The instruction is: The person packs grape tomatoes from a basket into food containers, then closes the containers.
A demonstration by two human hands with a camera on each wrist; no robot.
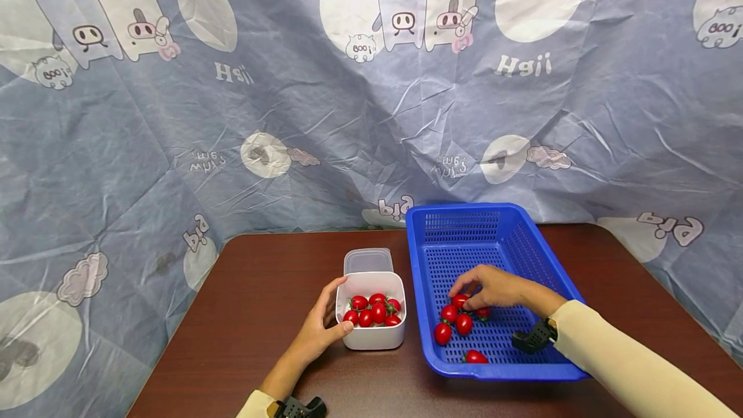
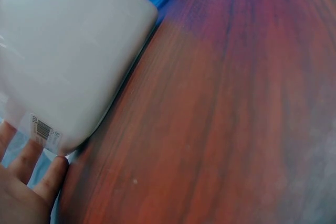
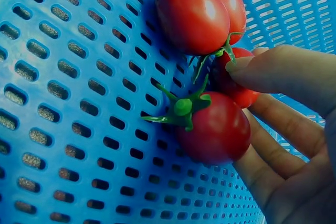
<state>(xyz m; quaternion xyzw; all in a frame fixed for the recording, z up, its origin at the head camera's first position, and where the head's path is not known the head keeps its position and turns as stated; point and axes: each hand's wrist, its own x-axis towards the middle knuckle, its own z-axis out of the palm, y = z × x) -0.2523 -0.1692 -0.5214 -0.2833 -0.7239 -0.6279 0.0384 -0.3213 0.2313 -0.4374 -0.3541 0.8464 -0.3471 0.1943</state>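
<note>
My left hand [image 1: 318, 326] rests against the left side of a white plastic box [image 1: 374, 339], fingers spread along its wall and thumb at the near corner. In the left wrist view, fingertips touch the box [image 2: 68, 51] near a barcode label. Inside it lie several red cherry tomatoes [image 1: 378, 313]. My right hand [image 1: 498, 288] reaches into a blue perforated basket [image 1: 419, 276] and pinches a cherry tomato [image 3: 242, 94] between thumb and fingers. Another cherry tomato [image 3: 218, 129] with a green stem lies close by these fingers. More sit in the basket, with one tomato [image 1: 476, 357] apart near the front wall.
A translucent lid [image 1: 368, 259] lies behind the white box. Box and basket stand side by side on a dark brown wooden table [image 1: 261, 302]. A blue-grey printed cloth [image 1: 325, 108] hangs behind the table.
</note>
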